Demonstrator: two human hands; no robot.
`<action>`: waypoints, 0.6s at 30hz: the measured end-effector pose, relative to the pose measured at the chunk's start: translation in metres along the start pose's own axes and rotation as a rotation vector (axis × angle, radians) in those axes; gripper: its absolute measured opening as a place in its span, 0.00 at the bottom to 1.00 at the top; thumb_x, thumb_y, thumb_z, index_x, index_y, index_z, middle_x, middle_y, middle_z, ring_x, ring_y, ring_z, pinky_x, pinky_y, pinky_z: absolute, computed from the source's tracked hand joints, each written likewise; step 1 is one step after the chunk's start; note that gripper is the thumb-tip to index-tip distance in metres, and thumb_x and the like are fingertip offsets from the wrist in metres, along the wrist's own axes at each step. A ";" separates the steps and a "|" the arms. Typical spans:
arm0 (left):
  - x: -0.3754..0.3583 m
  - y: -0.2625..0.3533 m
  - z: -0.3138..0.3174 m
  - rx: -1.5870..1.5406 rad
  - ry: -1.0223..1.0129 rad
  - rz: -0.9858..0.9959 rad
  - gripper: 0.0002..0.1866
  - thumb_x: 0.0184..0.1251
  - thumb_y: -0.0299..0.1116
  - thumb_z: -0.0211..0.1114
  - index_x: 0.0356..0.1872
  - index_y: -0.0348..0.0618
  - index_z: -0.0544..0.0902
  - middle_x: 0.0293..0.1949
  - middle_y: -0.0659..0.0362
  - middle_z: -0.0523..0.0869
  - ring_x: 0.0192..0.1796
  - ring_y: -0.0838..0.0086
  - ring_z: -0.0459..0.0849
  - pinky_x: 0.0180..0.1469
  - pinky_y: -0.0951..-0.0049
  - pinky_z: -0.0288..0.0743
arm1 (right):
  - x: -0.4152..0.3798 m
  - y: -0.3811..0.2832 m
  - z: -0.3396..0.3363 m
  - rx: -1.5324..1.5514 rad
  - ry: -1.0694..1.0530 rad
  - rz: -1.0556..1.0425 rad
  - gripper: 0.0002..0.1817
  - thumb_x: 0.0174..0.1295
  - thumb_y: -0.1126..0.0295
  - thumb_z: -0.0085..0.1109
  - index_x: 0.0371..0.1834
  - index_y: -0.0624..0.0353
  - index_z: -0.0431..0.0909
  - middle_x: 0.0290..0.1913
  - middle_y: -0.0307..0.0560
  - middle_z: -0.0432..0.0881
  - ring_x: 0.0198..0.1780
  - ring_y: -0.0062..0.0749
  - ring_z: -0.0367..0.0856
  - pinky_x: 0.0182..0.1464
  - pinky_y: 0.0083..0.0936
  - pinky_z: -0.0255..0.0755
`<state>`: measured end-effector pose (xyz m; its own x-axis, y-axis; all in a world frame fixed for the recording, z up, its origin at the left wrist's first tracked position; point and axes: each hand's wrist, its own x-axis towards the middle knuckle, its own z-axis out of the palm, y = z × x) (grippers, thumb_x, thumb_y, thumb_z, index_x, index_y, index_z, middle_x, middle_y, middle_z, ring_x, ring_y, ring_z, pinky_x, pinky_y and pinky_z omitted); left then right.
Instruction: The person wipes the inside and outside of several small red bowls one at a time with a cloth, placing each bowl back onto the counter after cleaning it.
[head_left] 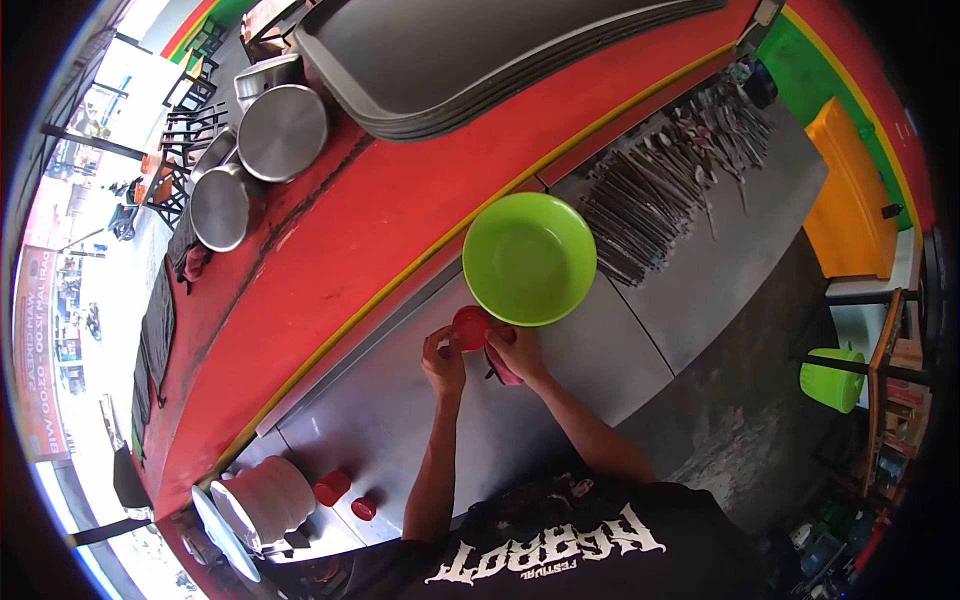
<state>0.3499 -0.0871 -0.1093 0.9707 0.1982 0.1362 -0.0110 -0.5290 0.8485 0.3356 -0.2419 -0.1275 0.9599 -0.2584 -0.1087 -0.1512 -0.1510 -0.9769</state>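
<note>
A small round red cup [469,329] is between my two hands, its open side turned up toward me. My left hand [443,362] has its fingers closed at the cup's left edge. My right hand [516,352] grips the other side, with its fingers at the rim. A crumpled dark and pinkish-red cloth [508,374] shows beneath my right hand. Just beyond the cup, a large lime-green bowl [529,259] stands on the steel counter [400,440]; its inside looks plain green.
Rows of cutlery [640,205] lie right of the bowl. More red cups [333,487] and a stack of white plates [270,498] stand at lower left. On the red ledge [400,230] are steel pots [283,133] and stacked dark trays [480,60]. A green bucket [830,382] is at right.
</note>
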 end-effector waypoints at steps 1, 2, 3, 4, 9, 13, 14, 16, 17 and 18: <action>0.000 -0.001 0.003 -0.009 0.003 -0.027 0.08 0.68 0.25 0.66 0.46 0.35 0.82 0.35 0.55 0.87 0.27 0.78 0.84 0.29 0.77 0.78 | 0.002 0.002 0.001 -0.018 0.007 0.006 0.23 0.62 0.55 0.66 0.50 0.64 0.81 0.42 0.58 0.86 0.44 0.51 0.85 0.48 0.38 0.77; 0.000 -0.002 0.006 -0.019 0.005 -0.053 0.08 0.69 0.26 0.66 0.46 0.35 0.81 0.35 0.55 0.87 0.27 0.80 0.83 0.29 0.78 0.77 | 0.003 0.004 0.001 -0.037 0.015 0.011 0.22 0.62 0.56 0.67 0.50 0.63 0.81 0.41 0.56 0.87 0.43 0.46 0.86 0.47 0.35 0.77; -0.001 -0.002 0.008 -0.047 -0.006 -0.083 0.09 0.70 0.25 0.66 0.47 0.35 0.80 0.35 0.56 0.86 0.27 0.78 0.84 0.29 0.77 0.78 | 0.005 0.006 0.001 -0.058 0.023 0.016 0.21 0.62 0.57 0.68 0.50 0.62 0.81 0.41 0.53 0.87 0.42 0.42 0.86 0.47 0.33 0.76; -0.001 -0.002 0.010 -0.076 -0.016 -0.114 0.09 0.70 0.25 0.65 0.47 0.35 0.79 0.34 0.56 0.86 0.27 0.77 0.84 0.29 0.77 0.78 | 0.007 0.008 0.001 -0.023 0.005 0.035 0.21 0.62 0.57 0.68 0.50 0.61 0.82 0.41 0.52 0.87 0.43 0.42 0.86 0.47 0.34 0.76; 0.002 -0.018 0.014 -0.140 -0.014 -0.145 0.09 0.71 0.27 0.65 0.46 0.35 0.78 0.32 0.57 0.84 0.27 0.74 0.86 0.28 0.75 0.78 | 0.013 0.002 -0.003 0.018 -0.052 0.038 0.20 0.62 0.56 0.68 0.51 0.57 0.83 0.43 0.49 0.88 0.44 0.43 0.86 0.49 0.36 0.77; 0.001 -0.015 0.012 -0.210 -0.014 -0.203 0.11 0.72 0.32 0.66 0.44 0.35 0.78 0.30 0.57 0.83 0.25 0.77 0.84 0.27 0.76 0.76 | 0.014 -0.006 -0.004 0.079 -0.046 0.037 0.18 0.64 0.57 0.66 0.50 0.58 0.83 0.42 0.50 0.88 0.43 0.44 0.86 0.47 0.35 0.78; 0.000 -0.015 0.011 -0.232 -0.015 -0.224 0.11 0.72 0.33 0.66 0.44 0.35 0.78 0.30 0.57 0.83 0.25 0.76 0.84 0.26 0.76 0.76 | 0.012 -0.009 -0.007 0.096 -0.036 0.054 0.18 0.65 0.57 0.65 0.50 0.58 0.83 0.42 0.50 0.88 0.43 0.44 0.86 0.47 0.35 0.77; -0.001 -0.007 0.006 -0.193 -0.020 -0.280 0.14 0.75 0.38 0.63 0.44 0.35 0.78 0.32 0.57 0.83 0.28 0.76 0.84 0.28 0.76 0.76 | 0.009 -0.007 -0.009 0.112 -0.018 0.106 0.20 0.66 0.55 0.63 0.50 0.60 0.83 0.43 0.54 0.87 0.45 0.47 0.86 0.48 0.36 0.76; -0.002 -0.004 0.003 -0.173 -0.020 -0.309 0.15 0.76 0.40 0.62 0.44 0.35 0.78 0.33 0.57 0.83 0.29 0.76 0.85 0.28 0.76 0.77 | 0.006 -0.001 -0.008 0.111 -0.011 0.141 0.21 0.67 0.53 0.62 0.50 0.61 0.82 0.43 0.57 0.87 0.46 0.50 0.86 0.48 0.37 0.76; -0.005 -0.007 0.001 -0.191 -0.012 -0.344 0.17 0.77 0.44 0.59 0.45 0.35 0.78 0.34 0.56 0.83 0.31 0.75 0.85 0.29 0.76 0.77 | 0.003 0.007 -0.008 0.109 -0.005 0.178 0.23 0.68 0.52 0.60 0.50 0.63 0.81 0.43 0.60 0.86 0.47 0.53 0.85 0.49 0.39 0.75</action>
<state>0.3454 -0.0853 -0.1162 0.9282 0.3269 -0.1777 0.2721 -0.2705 0.9235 0.3356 -0.2513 -0.1331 0.9216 -0.2667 -0.2820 -0.2923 0.0011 -0.9563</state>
